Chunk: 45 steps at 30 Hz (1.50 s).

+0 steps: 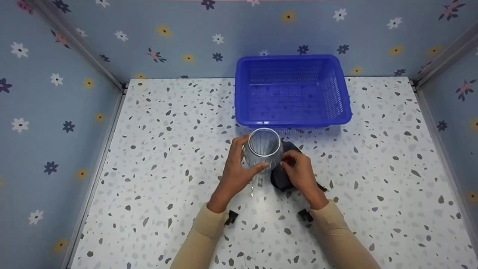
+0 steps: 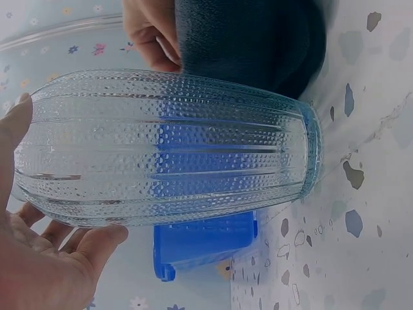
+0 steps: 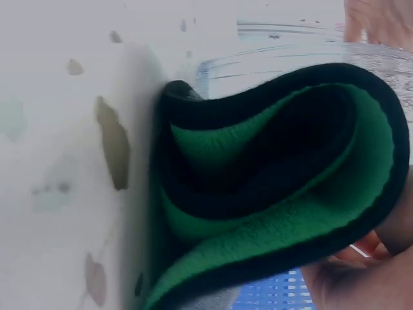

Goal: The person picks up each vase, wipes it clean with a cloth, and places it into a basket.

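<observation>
A clear ribbed glass vase point(image 1: 264, 164) with a dimpled surface stands upright, its open mouth facing up and its base right at the tabletop in the left wrist view. My left hand point(image 1: 239, 173) holds it near the top, thumb on the near side and fingers around the left. Against the vase's right side is a thick folded cloth point(image 3: 297, 239), dark outside and green inside. My right hand point(image 1: 300, 173) pinches the cloth's upper part, fingertips close to the glass. In the left wrist view the dark cloth point(image 2: 239, 45) overlaps the vase's far side.
A blue plastic basket point(image 1: 293, 122) with slotted walls stands behind the vase, near the back wall. The speckled white tabletop point(image 1: 168, 149) extends to both sides. Flower-patterned panels point(image 1: 201, 37) enclose the back, left and right. Small black pieces point(image 1: 231, 217) show beside the wrists.
</observation>
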{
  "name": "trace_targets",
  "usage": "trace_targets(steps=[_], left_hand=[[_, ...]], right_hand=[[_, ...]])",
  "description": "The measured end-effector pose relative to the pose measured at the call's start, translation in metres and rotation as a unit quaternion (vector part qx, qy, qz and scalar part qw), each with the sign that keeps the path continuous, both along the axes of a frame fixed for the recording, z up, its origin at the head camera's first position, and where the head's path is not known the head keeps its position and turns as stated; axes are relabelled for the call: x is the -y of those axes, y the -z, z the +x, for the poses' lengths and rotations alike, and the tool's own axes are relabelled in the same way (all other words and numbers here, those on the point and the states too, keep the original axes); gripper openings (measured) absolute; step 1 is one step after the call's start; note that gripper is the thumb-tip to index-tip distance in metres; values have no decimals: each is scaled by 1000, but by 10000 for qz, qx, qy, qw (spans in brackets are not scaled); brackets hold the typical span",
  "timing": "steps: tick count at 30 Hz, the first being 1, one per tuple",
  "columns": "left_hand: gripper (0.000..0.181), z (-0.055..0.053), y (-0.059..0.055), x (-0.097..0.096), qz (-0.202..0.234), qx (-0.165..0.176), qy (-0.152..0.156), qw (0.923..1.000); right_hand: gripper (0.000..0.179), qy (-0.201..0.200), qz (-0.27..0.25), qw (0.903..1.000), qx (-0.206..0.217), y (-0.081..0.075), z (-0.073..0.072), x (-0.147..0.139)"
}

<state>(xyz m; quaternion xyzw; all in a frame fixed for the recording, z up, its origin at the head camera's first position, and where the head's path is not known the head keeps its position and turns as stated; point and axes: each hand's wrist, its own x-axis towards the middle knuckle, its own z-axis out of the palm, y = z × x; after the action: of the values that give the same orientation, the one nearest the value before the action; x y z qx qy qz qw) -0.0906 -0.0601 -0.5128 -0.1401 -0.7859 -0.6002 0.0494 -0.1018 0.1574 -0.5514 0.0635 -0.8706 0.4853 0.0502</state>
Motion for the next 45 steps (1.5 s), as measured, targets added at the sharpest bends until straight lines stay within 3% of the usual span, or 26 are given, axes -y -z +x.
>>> trace_targets(steps=[7,13,18,26,34,40,45], left_hand=[[85,0,0,1,-88,84,4,9999],[84,-1,2,-1,60,98,59,9999],[83,-2,2,-2,81,62,50,9999],[83,-2,1,-3,70,57,38,10000],[83,0,1,-2,76,63,23,9999],[83,0,0,-1,31,0,-8,10000],[83,0,0,1,-25,0,-34,10000]], right_hand=[[12,-66,48,9999,118,2,-1,0],[12,4,-99,9998,156,-5,0,-2],[10,129,-239,9996,19,-21,2,-5],[12,221,-871,9955,-306,-55,8,-5],[11,141,-417,9970,-634,-92,14,4],[19,44,-383,9986,-357,-99,18,5],[17,138,-260,9983,-511,-97,15,8]])
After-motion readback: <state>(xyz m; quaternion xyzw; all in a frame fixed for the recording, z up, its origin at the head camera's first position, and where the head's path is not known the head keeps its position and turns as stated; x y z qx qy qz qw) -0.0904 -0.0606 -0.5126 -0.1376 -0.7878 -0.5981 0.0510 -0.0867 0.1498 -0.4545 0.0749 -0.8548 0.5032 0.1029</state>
